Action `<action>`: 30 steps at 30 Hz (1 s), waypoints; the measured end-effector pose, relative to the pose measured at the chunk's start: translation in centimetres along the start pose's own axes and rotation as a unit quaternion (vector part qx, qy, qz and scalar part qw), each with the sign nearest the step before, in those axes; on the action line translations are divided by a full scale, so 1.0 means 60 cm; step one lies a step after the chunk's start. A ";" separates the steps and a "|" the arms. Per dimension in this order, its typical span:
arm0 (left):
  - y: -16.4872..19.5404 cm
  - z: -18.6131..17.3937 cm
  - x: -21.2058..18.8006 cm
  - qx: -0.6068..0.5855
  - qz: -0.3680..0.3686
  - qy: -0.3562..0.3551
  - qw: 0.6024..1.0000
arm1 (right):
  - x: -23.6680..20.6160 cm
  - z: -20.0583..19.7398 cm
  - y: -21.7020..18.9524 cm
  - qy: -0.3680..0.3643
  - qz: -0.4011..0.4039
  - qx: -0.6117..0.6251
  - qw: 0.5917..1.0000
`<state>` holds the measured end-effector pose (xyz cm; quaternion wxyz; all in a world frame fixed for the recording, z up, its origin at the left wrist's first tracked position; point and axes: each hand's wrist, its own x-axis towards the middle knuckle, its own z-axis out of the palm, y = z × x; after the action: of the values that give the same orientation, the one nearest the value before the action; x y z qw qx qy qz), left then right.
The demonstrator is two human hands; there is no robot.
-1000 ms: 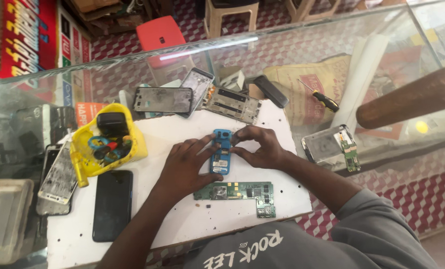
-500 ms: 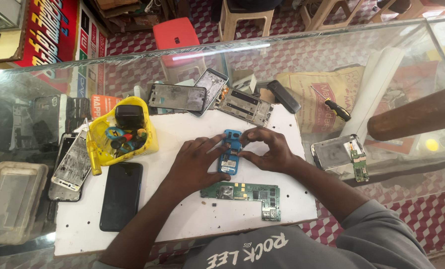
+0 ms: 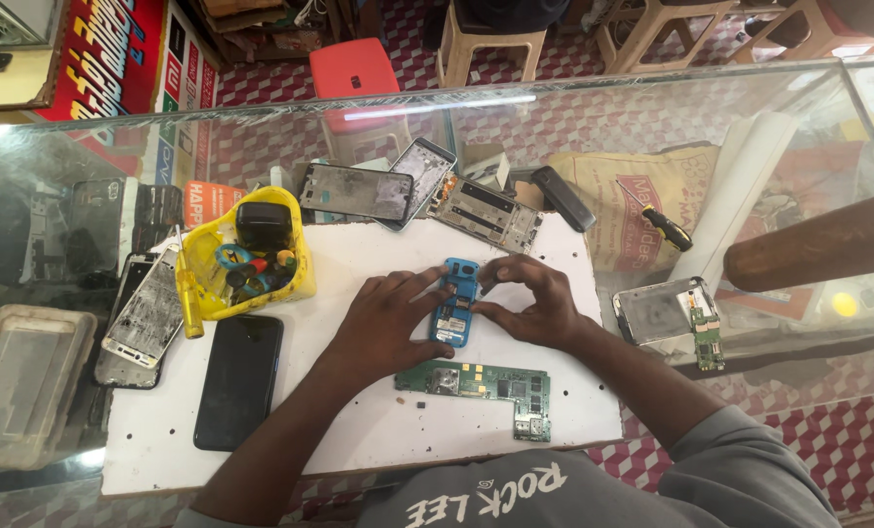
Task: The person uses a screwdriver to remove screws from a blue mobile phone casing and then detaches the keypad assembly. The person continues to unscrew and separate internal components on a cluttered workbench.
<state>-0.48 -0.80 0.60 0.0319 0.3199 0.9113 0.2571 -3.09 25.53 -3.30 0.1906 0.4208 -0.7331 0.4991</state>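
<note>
Circuit board (image 3: 481, 383): a green board is lying flat on the white work board (image 3: 358, 430), nearest the person, just below both hands and touching neither.
Blue phone shell (image 3: 454, 303): a small, bright blue handset frame is lying lengthwise near the middle of the white work board, its upper end pointing away from the person; openings are showing along its face, and the inner detail is too small to make out.
Left hand (image 3: 383, 318): it is resting palm down on the white work board, the forearm coming in from the lower left; the fingers are partly curled and are pressing against the left edge of the blue phone shell.
Right hand (image 3: 533, 303): it is arching over from the right, the fingers bent and pinching the shell's upper right corner and right side.
Black phone (image 3: 239, 379): it is lying face up, well left of the hands.
Yellow tray (image 3: 251, 256): it is sitting farther back on the left, holding small tools.
Phone frames (image 3: 407, 191): stripped frames are lying along the far edge of the white work board.
Screwdriver (image 3: 657, 217): it is lying on the glass counter (image 3: 750, 98), beyond the right hand.
</note>
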 end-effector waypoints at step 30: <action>-0.004 0.001 0.001 0.006 0.002 0.001 1.000 | 0.001 0.004 -0.005 -0.005 0.005 -0.024 1.000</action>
<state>-0.67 -0.88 0.44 0.0289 0.3218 0.9123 0.2517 -2.85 25.23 -3.16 0.1945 0.4151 -0.7481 0.4799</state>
